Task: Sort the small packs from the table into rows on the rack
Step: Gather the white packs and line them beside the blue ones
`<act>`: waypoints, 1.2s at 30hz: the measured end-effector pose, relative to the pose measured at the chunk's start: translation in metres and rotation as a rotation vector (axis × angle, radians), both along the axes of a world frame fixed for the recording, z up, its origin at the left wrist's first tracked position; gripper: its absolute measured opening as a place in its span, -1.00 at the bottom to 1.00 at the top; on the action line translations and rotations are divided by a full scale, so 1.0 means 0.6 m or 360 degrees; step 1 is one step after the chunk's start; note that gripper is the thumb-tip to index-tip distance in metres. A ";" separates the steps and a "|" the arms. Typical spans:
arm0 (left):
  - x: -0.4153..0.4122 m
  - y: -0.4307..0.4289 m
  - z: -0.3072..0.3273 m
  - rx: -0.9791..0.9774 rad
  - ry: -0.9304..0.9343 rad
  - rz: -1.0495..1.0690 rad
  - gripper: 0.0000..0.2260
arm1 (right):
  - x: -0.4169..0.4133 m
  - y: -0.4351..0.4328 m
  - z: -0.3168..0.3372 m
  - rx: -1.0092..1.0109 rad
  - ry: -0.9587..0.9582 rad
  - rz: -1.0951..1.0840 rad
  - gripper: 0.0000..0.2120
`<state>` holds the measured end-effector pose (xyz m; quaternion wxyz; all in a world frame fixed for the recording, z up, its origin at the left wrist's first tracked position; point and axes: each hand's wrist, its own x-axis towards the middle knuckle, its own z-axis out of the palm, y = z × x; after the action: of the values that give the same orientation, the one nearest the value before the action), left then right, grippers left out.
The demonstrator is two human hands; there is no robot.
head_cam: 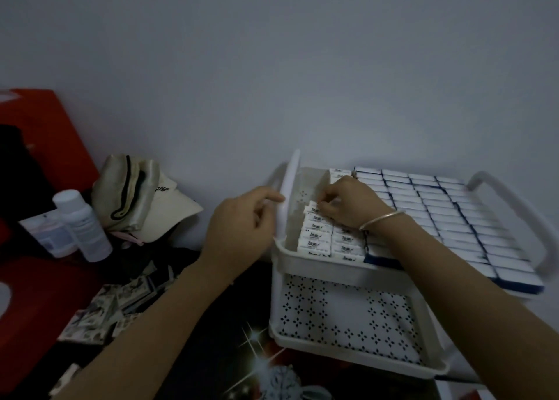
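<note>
Head view: we see the rack (341, 268) standing at the table's right, against the wall (302, 67), its top tray nearly full of packs (438, 215) set edge to edge in tight rows out to the right rim. Our right hand (352, 206) lies over the tray's left part, fingers curled down and pinching a pack (313, 209) at the far end of the leftmost row, where it leans tilted against the packs nearer us. Beyond that pack the column is open: a stretch of bare tray floor (304, 192) runs to the back edge, where a few more packs (338, 172) stand in the next column. Our left hand (242, 227) hangs just outside the rack's left edge, fingers loosely curled with nothing in them, the index finger reaching to the post (289, 182); we cannot tell if it touches. The lower tray (348, 312) shows its punched floor below the top tray's front rim. Loose packs (121, 303) lie in a heap on the dark table (211, 354) at the left, under our left forearm and well apart from the rack. Farther left a cap (142, 197) and a bottle (83, 224) crowd the space near the wall.
</note>
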<state>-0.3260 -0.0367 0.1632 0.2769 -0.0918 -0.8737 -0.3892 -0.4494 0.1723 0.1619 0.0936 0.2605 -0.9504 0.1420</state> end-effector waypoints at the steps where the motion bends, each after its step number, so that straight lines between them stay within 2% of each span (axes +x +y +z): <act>1: 0.007 -0.017 -0.011 0.0057 0.0007 0.0034 -0.79 | 0.001 -0.001 -0.001 0.0011 0.0015 0.0009 -0.86; 6: 0.051 -0.095 -0.086 0.0307 -0.0177 0.0252 -0.74 | 0.014 -0.006 0.009 0.0022 0.0062 -0.0101 -0.69; 8: 0.068 -0.127 -0.131 0.0356 -0.0312 0.0330 -0.76 | 0.045 -0.013 0.021 0.0013 0.0236 -0.0126 -0.62; 11: 0.091 -0.171 -0.197 0.0358 -0.0481 0.0493 -0.80 | 0.136 -0.042 0.038 -0.0177 0.0509 -0.0087 -0.78; 13: 0.111 -0.198 -0.239 0.0321 -0.0598 0.0583 -0.82 | 0.207 -0.078 0.027 -0.0340 0.0349 0.0057 -0.89; 15: 0.134 -0.227 -0.286 0.0282 -0.0762 0.0715 -0.83 | 0.265 -0.123 -0.008 -0.0393 0.0055 0.0250 -0.93; 17: 0.162 -0.256 -0.329 0.0200 -0.0892 0.0885 -0.85 | 0.297 -0.176 -0.061 -0.0280 -0.0225 0.0415 -0.89; 20: 0.209 -0.305 -0.390 0.0122 -0.0910 0.1067 -0.84 | 0.299 -0.257 -0.163 -0.0135 -0.0580 0.0553 -0.82; 24: 0.261 -0.377 -0.443 0.0174 -0.1037 0.1360 -0.77 | 0.273 -0.366 -0.288 0.0049 -0.0804 0.0582 -0.66; 26: 0.275 -0.404 -0.457 0.0203 -0.1092 0.1443 -0.74 | 0.261 -0.423 -0.335 0.0175 -0.0843 0.0570 -0.57; 29: 0.276 -0.444 -0.478 0.0354 -0.1192 0.1376 -0.68 | 0.242 -0.513 -0.390 0.0227 -0.1001 0.0470 -0.48; 33: 0.262 -0.476 -0.498 0.0658 -0.1486 0.1276 -0.49 | 0.218 -0.612 -0.434 0.0158 -0.1019 0.0075 -0.49; 36: 0.251 -0.478 -0.504 0.0649 -0.1433 0.1301 -0.45 | 0.204 -0.645 -0.470 0.0217 -0.0985 -0.0152 -0.42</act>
<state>-0.1753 -0.3237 -0.1393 0.0209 0.4757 -0.7774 -0.4110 -0.3273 -0.2145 -0.1203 -0.2111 0.1658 -0.9522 0.1461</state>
